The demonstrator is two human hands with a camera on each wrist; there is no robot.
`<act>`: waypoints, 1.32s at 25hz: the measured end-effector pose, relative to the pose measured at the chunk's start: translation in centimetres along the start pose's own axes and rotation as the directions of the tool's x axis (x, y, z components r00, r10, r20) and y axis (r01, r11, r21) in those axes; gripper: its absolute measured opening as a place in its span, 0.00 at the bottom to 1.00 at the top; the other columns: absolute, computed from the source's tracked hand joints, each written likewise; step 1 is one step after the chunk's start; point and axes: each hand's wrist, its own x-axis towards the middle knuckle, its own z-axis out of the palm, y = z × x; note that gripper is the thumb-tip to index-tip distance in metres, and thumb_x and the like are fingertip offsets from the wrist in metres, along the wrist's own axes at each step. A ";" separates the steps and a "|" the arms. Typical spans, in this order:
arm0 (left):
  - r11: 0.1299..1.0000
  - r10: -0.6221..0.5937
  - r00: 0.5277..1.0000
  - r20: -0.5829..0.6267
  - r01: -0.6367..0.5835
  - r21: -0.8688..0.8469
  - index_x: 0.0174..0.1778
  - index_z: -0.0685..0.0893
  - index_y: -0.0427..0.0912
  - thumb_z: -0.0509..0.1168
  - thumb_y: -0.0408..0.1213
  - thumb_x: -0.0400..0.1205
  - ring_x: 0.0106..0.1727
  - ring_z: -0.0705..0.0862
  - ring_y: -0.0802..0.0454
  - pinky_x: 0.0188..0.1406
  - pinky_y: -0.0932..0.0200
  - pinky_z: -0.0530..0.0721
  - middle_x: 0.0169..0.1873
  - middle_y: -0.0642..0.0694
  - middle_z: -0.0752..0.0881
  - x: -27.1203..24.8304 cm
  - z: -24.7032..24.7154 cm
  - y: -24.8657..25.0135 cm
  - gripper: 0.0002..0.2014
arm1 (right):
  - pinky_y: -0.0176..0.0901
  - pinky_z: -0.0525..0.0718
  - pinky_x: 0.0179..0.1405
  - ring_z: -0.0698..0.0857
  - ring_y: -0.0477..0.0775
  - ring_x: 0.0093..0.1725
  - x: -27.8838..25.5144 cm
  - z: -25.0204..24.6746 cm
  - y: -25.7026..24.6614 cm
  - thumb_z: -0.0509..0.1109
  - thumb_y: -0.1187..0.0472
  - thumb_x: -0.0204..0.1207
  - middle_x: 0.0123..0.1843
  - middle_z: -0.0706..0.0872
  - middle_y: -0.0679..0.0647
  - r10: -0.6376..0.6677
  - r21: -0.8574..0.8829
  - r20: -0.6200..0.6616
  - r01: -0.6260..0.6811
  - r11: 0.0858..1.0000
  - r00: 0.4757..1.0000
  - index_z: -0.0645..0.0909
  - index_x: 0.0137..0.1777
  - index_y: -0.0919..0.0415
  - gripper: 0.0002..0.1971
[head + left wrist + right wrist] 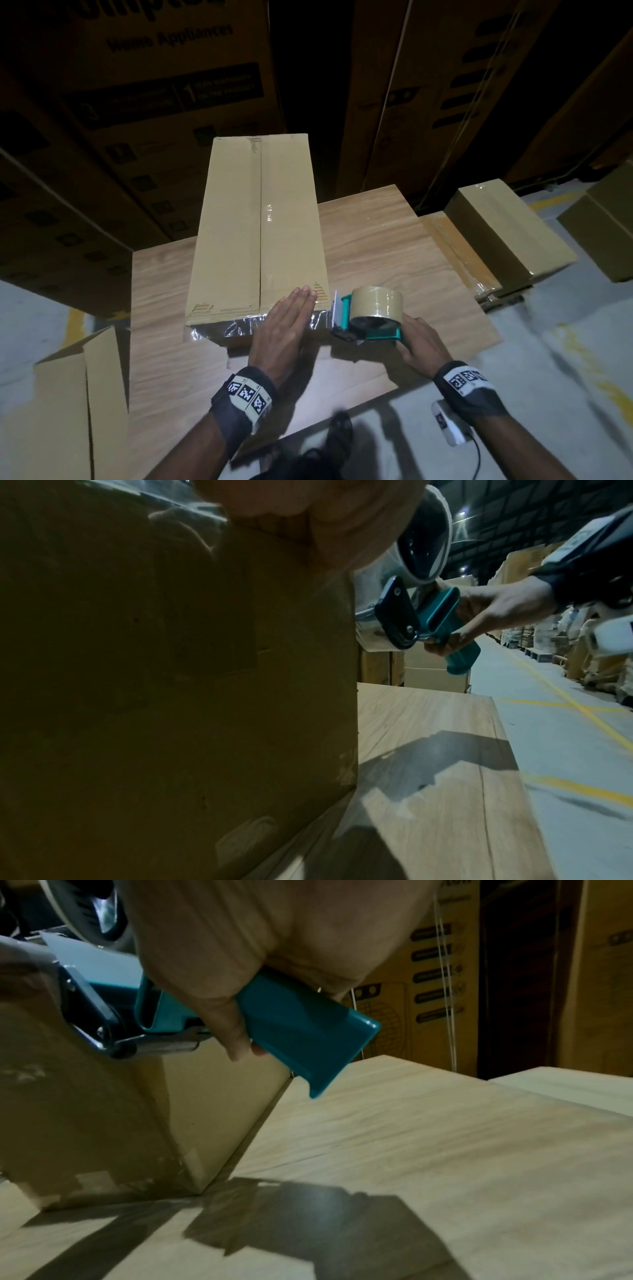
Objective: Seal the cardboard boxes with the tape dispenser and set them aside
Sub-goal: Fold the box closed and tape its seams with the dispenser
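The left hand (286, 320) lies flat, fingers straight, pressing on the near top edge of the long tan cardboard box (258, 229). The right hand (419, 341) grasps the handle of the teal plastic tape dispenser (368, 317), which carries a roll of brownish clear tape and sits at the box's near right corner. A strip of clear tape (222, 330) runs along the box's near upper edge to the dispenser's mouth. The box stands on the wood-grain bench (394, 246), toward its left side and overhanging the far edge. The step in hand appears to be finishing this edge seal. The next move probably calls for tearing the tape against the dispenser's blade while the flat hand steadies the box. A taped brown box (510, 229) lies beyond the bench's right edge.
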 end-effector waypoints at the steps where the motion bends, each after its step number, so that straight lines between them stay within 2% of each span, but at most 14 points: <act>1: 1.000 -0.013 1.000 0.003 0.013 -0.009 0.84 0.71 0.38 0.77 0.15 0.57 0.82 0.73 0.44 0.81 0.41 0.68 0.81 0.38 0.75 0.0 -0.1 0.2 0.55 | 0.46 0.76 0.40 0.87 0.63 0.41 0.0 0.2 -0.2 0.81 0.77 0.60 0.52 0.90 0.59 -0.004 0.013 -0.001 0.004 1.000 1.000 0.69 0.63 0.43 0.39; 5: 0.998 -0.027 0.999 -0.034 0.026 -0.049 0.82 0.75 0.36 0.73 0.12 0.56 0.81 0.75 0.44 0.84 0.46 0.66 0.80 0.37 0.76 0.3 -0.5 0.8 0.52 | 0.51 0.84 0.43 0.86 0.60 0.39 1.3 -1.3 0.0 0.81 0.74 0.61 0.50 0.90 0.56 -0.063 -0.057 -0.017 0.062 0.996 0.998 0.70 0.70 0.48 0.40; 7: 0.998 -0.024 0.999 -0.045 0.021 -0.066 0.82 0.75 0.34 0.73 0.12 0.57 0.81 0.75 0.44 0.86 0.50 0.62 0.80 0.37 0.76 0.2 -0.6 0.8 0.51 | 0.55 0.82 0.49 0.86 0.56 0.43 2.1 -2.4 0.0 0.79 0.69 0.66 0.52 0.88 0.51 -0.066 -0.148 0.019 0.068 0.987 0.998 0.70 0.71 0.46 0.36; 10: 0.995 -0.049 0.998 -0.037 0.046 -0.083 0.82 0.75 0.35 0.76 0.13 0.57 0.81 0.75 0.44 0.85 0.52 0.59 0.80 0.38 0.76 0.2 -0.7 1.0 0.52 | 0.54 0.78 0.48 0.83 0.53 0.43 2.3 -3.5 -0.4 0.73 0.67 0.67 0.53 0.86 0.46 -0.050 -0.301 0.049 0.062 0.952 0.998 0.74 0.70 0.47 0.30; 13: 0.995 -0.053 0.997 -0.059 0.047 -0.092 0.82 0.75 0.36 0.76 0.12 0.58 0.80 0.77 0.43 0.84 0.51 0.59 0.79 0.38 0.77 0.3 -0.6 1.3 0.51 | 0.52 0.78 0.47 0.84 0.53 0.41 1.1 -3.5 -1.4 0.70 0.69 0.66 0.55 0.88 0.47 -0.011 -0.258 0.029 0.018 0.966 1.000 0.75 0.71 0.49 0.32; 15: 0.996 -0.044 0.997 -0.064 0.038 -0.087 0.82 0.75 0.37 0.76 0.12 0.57 0.80 0.76 0.44 0.85 0.49 0.63 0.80 0.39 0.76 0.2 -0.6 1.2 0.52 | 0.50 0.82 0.43 0.87 0.55 0.42 0.0 -2.8 -1.6 0.71 0.69 0.64 0.54 0.90 0.49 0.039 -0.195 0.021 -0.034 0.980 0.999 0.75 0.70 0.48 0.32; 17: 0.995 -0.047 0.996 -0.071 0.041 -0.089 0.81 0.75 0.38 0.77 0.12 0.56 0.79 0.77 0.45 0.81 0.44 0.69 0.79 0.40 0.77 0.1 -0.7 1.2 0.52 | 0.51 0.85 0.42 0.89 0.57 0.46 -1.6 -1.1 -1.7 0.69 0.65 0.66 0.56 0.90 0.50 0.092 -0.227 0.113 -0.064 0.972 0.989 0.72 0.68 0.41 0.30; 19: 0.994 -0.039 0.996 -0.074 0.032 -0.100 0.80 0.76 0.38 0.78 0.12 0.55 0.78 0.79 0.43 0.78 0.38 0.70 0.77 0.39 0.79 0.2 -0.7 1.4 0.53 | 0.48 0.81 0.43 0.89 0.57 0.52 -3.8 1.1 -1.9 0.68 0.57 0.71 0.60 0.90 0.47 0.196 -0.259 0.220 -0.136 0.956 0.956 0.68 0.67 0.36 0.26; 21: 0.995 -0.042 0.996 -0.080 0.034 -0.097 0.80 0.76 0.37 0.77 0.12 0.54 0.77 0.79 0.43 0.84 0.45 0.68 0.77 0.39 0.79 0.3 -0.8 1.4 0.53 | 0.45 0.73 0.40 0.89 0.56 0.54 -5.7 2.2 -2.3 0.71 0.54 0.75 0.61 0.88 0.41 0.359 -0.231 0.233 -0.307 0.923 0.904 0.70 0.67 0.34 0.23; 24: 0.993 -0.041 0.996 -0.082 0.031 -0.111 0.80 0.77 0.35 0.75 0.12 0.55 0.79 0.78 0.42 0.88 0.54 0.53 0.78 0.38 0.78 0.2 -0.3 1.2 0.51 | 0.45 0.76 0.35 0.88 0.54 0.46 -6.1 2.5 -2.5 0.74 0.59 0.75 0.49 0.90 0.43 0.599 0.065 0.262 -0.633 0.771 0.756 0.75 0.64 0.37 0.22; 26: 0.994 -0.037 0.996 -0.078 0.028 -0.105 0.80 0.77 0.35 0.78 0.14 0.55 0.79 0.78 0.42 0.88 0.53 0.54 0.78 0.38 0.78 0.3 -0.3 1.2 0.51 | 0.44 0.83 0.36 0.88 0.54 0.42 -5.2 3.4 -1.8 0.72 0.70 0.70 0.44 0.90 0.51 0.694 0.387 0.296 -0.747 0.541 0.656 0.77 0.63 0.43 0.26; 28: 0.995 -0.026 0.998 -0.054 0.020 -0.100 0.81 0.77 0.36 0.81 0.17 0.55 0.79 0.77 0.44 0.87 0.49 0.58 0.79 0.38 0.78 0.4 -0.5 1.1 0.52 | 0.51 0.86 0.36 0.88 0.62 0.36 -3.8 5.0 -1.0 0.65 0.78 0.67 0.39 0.89 0.60 0.753 0.604 0.322 -0.737 0.303 0.574 0.78 0.65 0.51 0.29; 30: 0.996 -0.011 1.000 -0.012 0.010 -0.090 0.83 0.72 0.38 0.84 0.24 0.56 0.82 0.72 0.46 0.86 0.48 0.59 0.81 0.39 0.73 0.2 -0.7 0.9 0.55 | 0.53 0.84 0.34 0.83 0.63 0.30 -2.4 6.6 -0.7 0.61 0.81 0.69 0.33 0.84 0.66 0.734 0.677 0.396 -0.715 0.171 0.551 0.74 0.69 0.59 0.29; 33: 0.990 -0.014 1.000 -0.028 0.010 -0.142 0.88 0.63 0.41 0.83 0.32 0.65 0.86 0.64 0.44 0.83 0.37 0.60 0.86 0.40 0.64 -1.3 -1.7 -0.3 0.55 | 0.50 0.87 0.35 0.85 0.61 0.33 -1.0 8.4 -0.3 0.65 0.80 0.73 0.40 0.84 0.66 0.693 0.654 0.478 -0.745 0.129 0.540 0.70 0.72 0.62 0.28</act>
